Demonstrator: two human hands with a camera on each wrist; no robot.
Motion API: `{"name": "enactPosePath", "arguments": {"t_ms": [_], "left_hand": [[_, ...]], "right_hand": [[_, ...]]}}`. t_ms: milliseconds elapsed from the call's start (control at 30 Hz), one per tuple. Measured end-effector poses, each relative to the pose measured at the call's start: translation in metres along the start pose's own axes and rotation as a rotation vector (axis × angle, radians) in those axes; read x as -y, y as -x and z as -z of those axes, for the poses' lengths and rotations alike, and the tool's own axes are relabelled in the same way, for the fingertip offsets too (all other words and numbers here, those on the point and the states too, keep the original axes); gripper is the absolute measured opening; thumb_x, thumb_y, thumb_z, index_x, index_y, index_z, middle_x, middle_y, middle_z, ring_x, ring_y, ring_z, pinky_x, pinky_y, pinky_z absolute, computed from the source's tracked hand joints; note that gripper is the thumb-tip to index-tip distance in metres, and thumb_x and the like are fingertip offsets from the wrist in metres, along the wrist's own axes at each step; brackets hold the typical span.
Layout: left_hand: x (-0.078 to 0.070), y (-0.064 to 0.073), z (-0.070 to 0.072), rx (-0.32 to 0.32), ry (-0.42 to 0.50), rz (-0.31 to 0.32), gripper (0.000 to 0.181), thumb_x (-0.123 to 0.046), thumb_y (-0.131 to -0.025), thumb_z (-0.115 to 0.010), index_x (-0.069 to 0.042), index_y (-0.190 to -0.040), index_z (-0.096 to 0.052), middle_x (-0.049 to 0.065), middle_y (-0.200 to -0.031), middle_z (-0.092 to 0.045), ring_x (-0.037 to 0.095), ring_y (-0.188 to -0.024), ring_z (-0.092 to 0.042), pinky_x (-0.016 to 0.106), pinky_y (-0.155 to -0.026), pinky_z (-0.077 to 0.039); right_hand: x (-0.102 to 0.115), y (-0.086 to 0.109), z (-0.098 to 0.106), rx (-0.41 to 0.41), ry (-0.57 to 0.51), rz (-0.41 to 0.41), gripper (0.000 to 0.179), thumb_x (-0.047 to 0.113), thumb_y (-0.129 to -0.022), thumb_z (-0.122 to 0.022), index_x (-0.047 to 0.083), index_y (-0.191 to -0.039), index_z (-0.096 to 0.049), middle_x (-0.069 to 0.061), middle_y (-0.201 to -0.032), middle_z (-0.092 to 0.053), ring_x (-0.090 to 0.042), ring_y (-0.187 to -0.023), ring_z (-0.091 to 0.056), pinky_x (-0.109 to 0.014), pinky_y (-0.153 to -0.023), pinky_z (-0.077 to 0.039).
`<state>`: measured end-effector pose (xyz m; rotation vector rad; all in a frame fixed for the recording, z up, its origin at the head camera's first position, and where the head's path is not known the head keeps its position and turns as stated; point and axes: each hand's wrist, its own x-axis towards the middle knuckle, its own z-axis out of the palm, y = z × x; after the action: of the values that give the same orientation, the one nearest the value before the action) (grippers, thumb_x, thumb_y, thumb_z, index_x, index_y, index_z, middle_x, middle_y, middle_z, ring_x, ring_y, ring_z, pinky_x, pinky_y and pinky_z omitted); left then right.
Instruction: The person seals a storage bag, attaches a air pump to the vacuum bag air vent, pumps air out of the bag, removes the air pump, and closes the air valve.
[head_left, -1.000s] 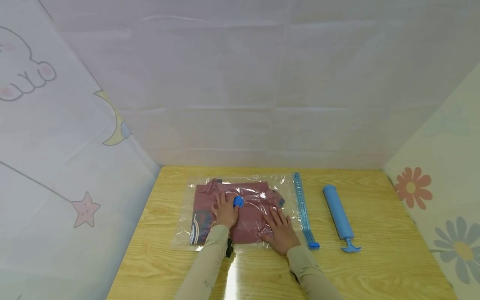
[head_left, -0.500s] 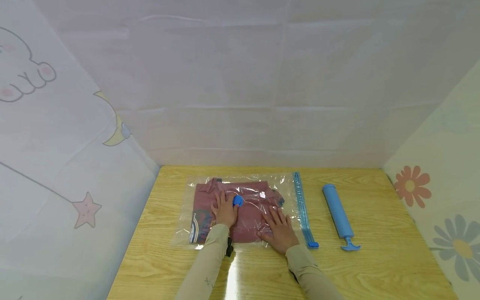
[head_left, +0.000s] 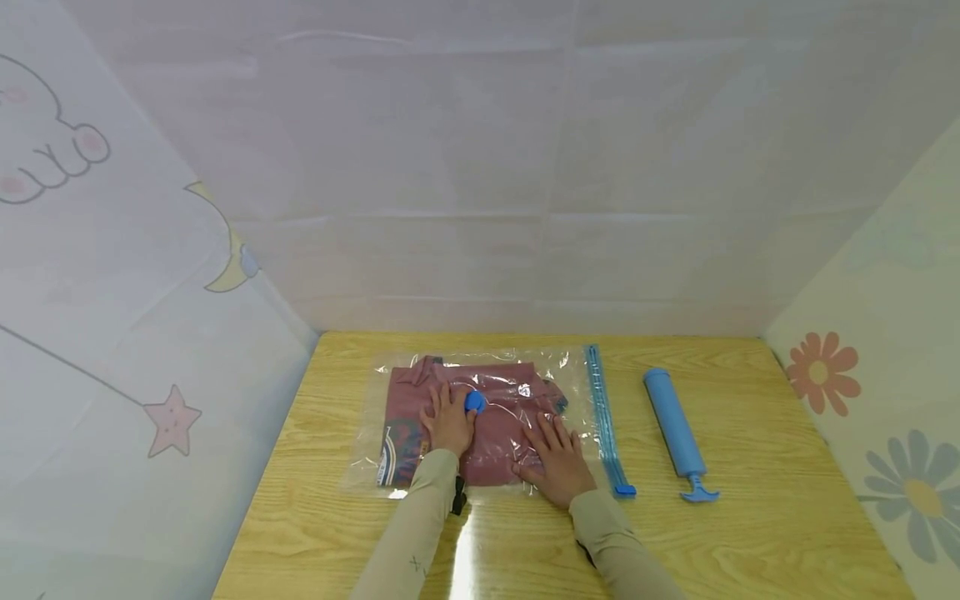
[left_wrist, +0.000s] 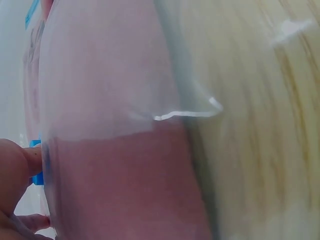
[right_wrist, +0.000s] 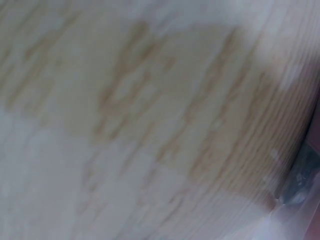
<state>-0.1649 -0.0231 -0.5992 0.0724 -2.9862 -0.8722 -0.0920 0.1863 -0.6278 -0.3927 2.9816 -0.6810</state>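
A clear plastic storage bag (head_left: 573, 367) lies flat on the table with a folded dark-red garment (head_left: 495, 454) inside. My left hand (head_left: 450, 423) rests on the bag with its fingers spread, its thumb beside the round blue valve cap (head_left: 475, 402). In the left wrist view part of that hand (left_wrist: 15, 175) shows at the left edge, close to the blue cap (left_wrist: 37, 165). Toward the bag's right end, my right hand (head_left: 557, 467) presses on the film with fingers spread. A blue zip strip (head_left: 602, 417) with a slider (head_left: 625, 492) runs along the bag's right edge.
A blue hand pump (head_left: 675, 425) with a T-shaped handle lies on the wooden table (head_left: 780, 517), right of the bag. Behind the table hangs a pale sheet (head_left: 555, 208). Printed sheets with a star (head_left: 172, 421) and flowers (head_left: 821, 372) flank both sides.
Both hands stay where they were on the bag. Only a very slight shift of the whole head view shows.
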Motion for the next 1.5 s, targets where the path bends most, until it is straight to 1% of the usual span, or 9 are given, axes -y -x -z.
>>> {"name": "enactPosePath", "arguments": {"t_ms": [167, 300, 433, 467, 567, 700, 833, 1267, 1500], "left_hand": [[0.0013, -0.0005, -0.0026, -0.007, -0.023, 0.008, 0.039, -0.02, -0.089, -0.067, -0.017, -0.127, -0.056, 0.022, -0.152, -0.035, 0.048, -0.145, -0.018, 0.075, -0.106, -0.014], [0.0018, -0.0009, -0.0037, -0.013, -0.018, 0.008, 0.039, -0.02, -0.089, -0.067, -0.016, -0.126, -0.057, 0.022, -0.152, -0.035, 0.048, -0.145, -0.018, 0.075, -0.106, -0.014], [0.0027, -0.0003, -0.0045, -0.048, 0.025, -0.014, 0.039, -0.018, -0.088, -0.069, -0.012, -0.124, -0.057, 0.024, -0.149, -0.037, 0.048, -0.144, -0.019, 0.076, -0.104, -0.014], [0.0047, 0.0001, -0.0066, -0.073, 0.026, -0.03, 0.038, -0.022, -0.089, -0.068, -0.013, -0.124, -0.057, 0.024, -0.149, -0.037, 0.048, -0.145, -0.018, 0.076, -0.104, -0.015], [0.0048, 0.0013, -0.0064, -0.098, 0.04, -0.042, 0.038, -0.023, -0.088, -0.069, -0.012, -0.123, -0.057, 0.024, -0.147, -0.039, 0.047, -0.145, -0.019, 0.077, -0.103, -0.015], [0.0008, 0.0003, -0.0031, -0.059, 0.028, -0.004, 0.04, -0.022, -0.088, -0.07, -0.013, -0.125, -0.058, 0.023, -0.148, -0.039, 0.046, -0.145, -0.019, 0.075, -0.105, -0.014], [0.0003, -0.0021, -0.0028, -0.033, 0.008, 0.014, 0.041, -0.026, -0.088, -0.069, -0.016, -0.126, -0.057, 0.021, -0.15, -0.038, 0.045, -0.146, -0.018, 0.075, -0.106, -0.014], [0.0016, -0.0017, -0.0022, -0.061, 0.032, -0.002, 0.041, -0.027, -0.086, -0.072, -0.015, -0.123, -0.059, 0.022, -0.148, -0.041, 0.046, -0.144, -0.022, 0.076, -0.104, -0.015], [0.0041, -0.0007, -0.0051, -0.036, 0.013, 0.006, 0.044, -0.028, -0.088, -0.07, -0.017, -0.128, -0.057, 0.021, -0.151, -0.038, 0.044, -0.146, -0.019, 0.073, -0.107, -0.014]], "right_hand": [[0.0021, 0.0011, 0.0016, -0.042, -0.002, 0.019, 0.077, 0.059, -0.087, -0.058, 0.017, -0.148, -0.039, -0.016, -0.158, -0.026, -0.043, -0.147, -0.015, -0.067, -0.114, -0.014], [0.0033, 0.0015, 0.0023, -0.047, -0.003, 0.021, 0.077, 0.058, -0.086, -0.059, 0.017, -0.148, -0.04, -0.016, -0.158, -0.027, -0.044, -0.147, -0.017, -0.068, -0.114, -0.015], [0.0033, 0.0014, 0.002, -0.049, 0.014, 0.031, 0.076, 0.057, -0.086, -0.06, 0.016, -0.147, -0.042, -0.017, -0.157, -0.029, -0.045, -0.145, -0.019, -0.068, -0.112, -0.017], [0.0033, 0.0014, 0.002, -0.049, 0.017, 0.033, 0.076, 0.057, -0.086, -0.06, 0.016, -0.147, -0.042, -0.017, -0.157, -0.029, -0.045, -0.145, -0.019, -0.068, -0.112, -0.018], [0.0029, 0.001, 0.0017, -0.045, 0.016, 0.033, 0.076, 0.058, -0.086, -0.06, 0.016, -0.147, -0.042, -0.017, -0.157, -0.029, -0.045, -0.145, -0.02, -0.069, -0.111, -0.018], [0.0014, -0.0001, 0.0014, -0.02, 0.018, 0.019, 0.077, 0.06, -0.087, -0.057, 0.02, -0.15, -0.037, -0.015, -0.159, -0.024, -0.043, -0.147, -0.015, -0.068, -0.113, -0.016], [-0.0003, -0.0011, 0.0012, -0.011, 0.025, 0.016, 0.077, 0.061, -0.088, -0.056, 0.021, -0.151, -0.035, -0.014, -0.16, -0.023, -0.041, -0.148, -0.014, -0.068, -0.114, -0.015], [-0.0002, -0.0017, 0.0009, -0.035, 0.037, 0.024, 0.077, 0.06, -0.087, -0.057, 0.019, -0.149, -0.038, -0.015, -0.159, -0.026, -0.043, -0.147, -0.017, -0.068, -0.113, -0.016], [0.0024, 0.0006, 0.002, -0.027, 0.031, 0.016, 0.077, 0.059, -0.087, -0.058, 0.018, -0.149, -0.038, -0.016, -0.159, -0.025, -0.044, -0.146, -0.017, -0.068, -0.113, -0.016]]}}
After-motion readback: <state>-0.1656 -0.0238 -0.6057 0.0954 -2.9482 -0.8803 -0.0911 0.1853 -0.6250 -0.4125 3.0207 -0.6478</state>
